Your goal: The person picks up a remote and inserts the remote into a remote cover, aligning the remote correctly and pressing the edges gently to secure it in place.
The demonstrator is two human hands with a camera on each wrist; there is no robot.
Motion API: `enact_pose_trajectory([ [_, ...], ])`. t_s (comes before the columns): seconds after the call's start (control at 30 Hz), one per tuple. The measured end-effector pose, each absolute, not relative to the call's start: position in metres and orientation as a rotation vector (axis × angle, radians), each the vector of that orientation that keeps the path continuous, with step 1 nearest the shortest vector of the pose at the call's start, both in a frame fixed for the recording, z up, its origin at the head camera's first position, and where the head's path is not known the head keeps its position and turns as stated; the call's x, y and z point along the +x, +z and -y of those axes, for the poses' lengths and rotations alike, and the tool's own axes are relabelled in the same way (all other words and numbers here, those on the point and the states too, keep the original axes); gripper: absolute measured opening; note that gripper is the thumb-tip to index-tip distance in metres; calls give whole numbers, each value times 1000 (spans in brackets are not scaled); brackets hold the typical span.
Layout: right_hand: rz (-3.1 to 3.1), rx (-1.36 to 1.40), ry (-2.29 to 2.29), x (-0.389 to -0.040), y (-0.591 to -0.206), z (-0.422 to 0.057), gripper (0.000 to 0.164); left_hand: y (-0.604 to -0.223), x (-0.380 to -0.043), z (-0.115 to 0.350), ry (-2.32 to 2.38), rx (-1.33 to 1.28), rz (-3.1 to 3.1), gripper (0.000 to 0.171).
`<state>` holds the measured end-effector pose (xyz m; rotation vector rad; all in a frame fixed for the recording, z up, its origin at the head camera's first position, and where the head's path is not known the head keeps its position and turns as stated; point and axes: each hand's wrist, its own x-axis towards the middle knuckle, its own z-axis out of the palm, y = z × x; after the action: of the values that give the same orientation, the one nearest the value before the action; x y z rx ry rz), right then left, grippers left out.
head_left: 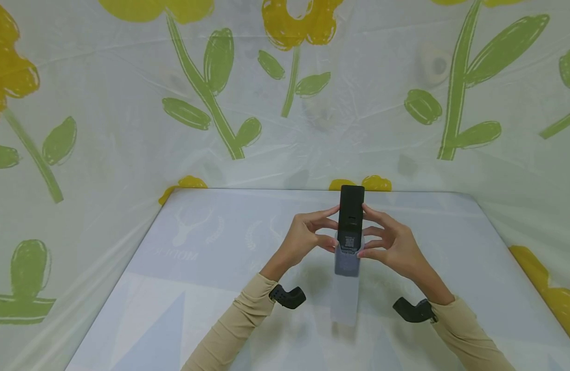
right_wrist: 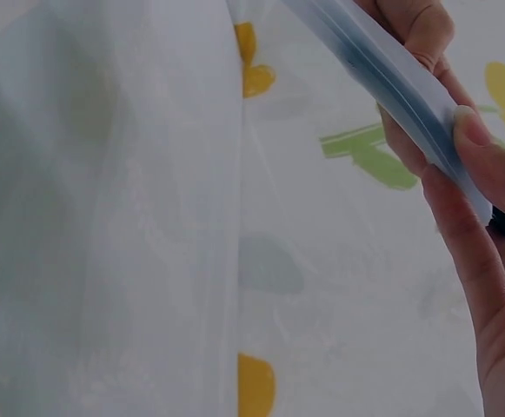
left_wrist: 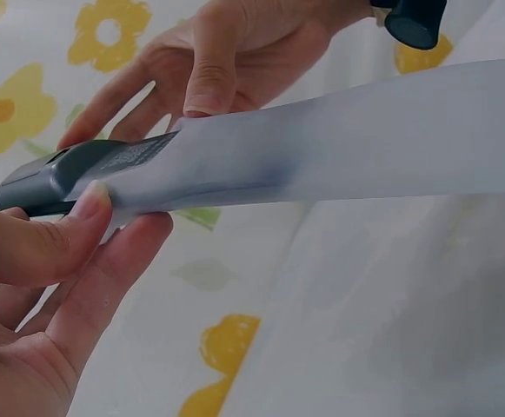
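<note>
A black remote control [head_left: 351,208], its back with a small printed label facing up, is partly inside a long translucent plastic sleeve [head_left: 345,301]. The covered end shows dark through the plastic; the other end sticks out beyond the sleeve's mouth. My left hand [head_left: 303,237] holds the remote and sleeve along the left side, its thumb at the mouth edge in the left wrist view. From the right side, my right hand [head_left: 396,245] pinches them, with thumb and fingers [right_wrist: 461,221] on either face of the sleeve. The sleeve's loose end extends toward me above the table.
Below the hands lies a white table [head_left: 211,293] with pale blue patterns. A white curtain [head_left: 359,129] printed with yellow flowers and green leaves hangs behind its far edge and along both sides. Each wrist carries a black camera mount [head_left: 287,297].
</note>
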<state>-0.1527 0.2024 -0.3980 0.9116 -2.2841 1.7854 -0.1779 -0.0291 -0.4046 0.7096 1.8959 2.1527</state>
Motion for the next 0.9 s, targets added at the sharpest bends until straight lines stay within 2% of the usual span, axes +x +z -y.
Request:
enact_pose_trajectory([
  [0.57, 2257, 900, 1808, -152, -399, -199, 92, -404, -179, 30, 2157, 664, -1912, 67],
  [0.9, 2239, 960, 1810, -155, -397, -199, 99, -379, -168, 36, 2036, 865, -1958, 73],
])
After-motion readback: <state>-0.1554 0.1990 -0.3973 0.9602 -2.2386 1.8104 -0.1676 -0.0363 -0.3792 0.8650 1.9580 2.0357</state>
